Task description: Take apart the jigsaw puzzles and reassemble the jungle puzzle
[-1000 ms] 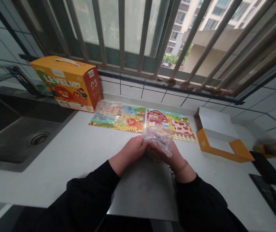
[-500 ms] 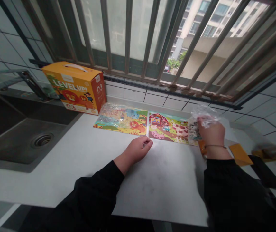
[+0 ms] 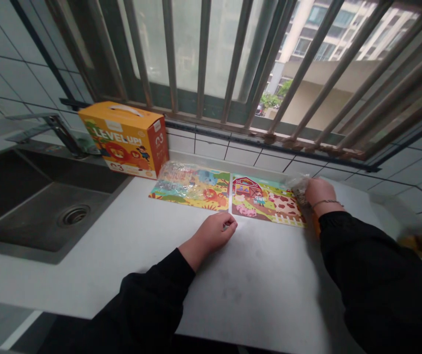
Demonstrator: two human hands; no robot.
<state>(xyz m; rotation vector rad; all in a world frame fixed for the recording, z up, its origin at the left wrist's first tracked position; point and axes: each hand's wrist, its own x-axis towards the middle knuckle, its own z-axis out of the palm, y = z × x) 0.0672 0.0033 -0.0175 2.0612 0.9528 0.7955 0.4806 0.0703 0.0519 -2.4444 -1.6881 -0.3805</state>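
My right hand (image 3: 320,192) is closed on a clear plastic bag (image 3: 298,185) that seems to have small pieces in it, beside the right end of the farm picture card (image 3: 262,199). The card shows a red barn, a cow and a pig. To its left lies the jungle picture card (image 3: 213,189) with lions, partly covered by a crinkled clear plastic bag (image 3: 177,178). My left hand (image 3: 211,233) rests on the counter in front of the cards, fingers curled in; what they hold, if anything, is hidden.
An orange cardboard box (image 3: 130,142) with a white handle stands behind the jungle card. At the left are a dark sink (image 3: 45,216) and a faucet (image 3: 61,135). The white counter (image 3: 248,285) runs below a barred window (image 3: 203,59). Something orange lies partly hidden under my right arm.
My right hand has lowered with the plastic bag, toward the counter at the farm card's right end. My left hand stays in place while the view shifts slightly.
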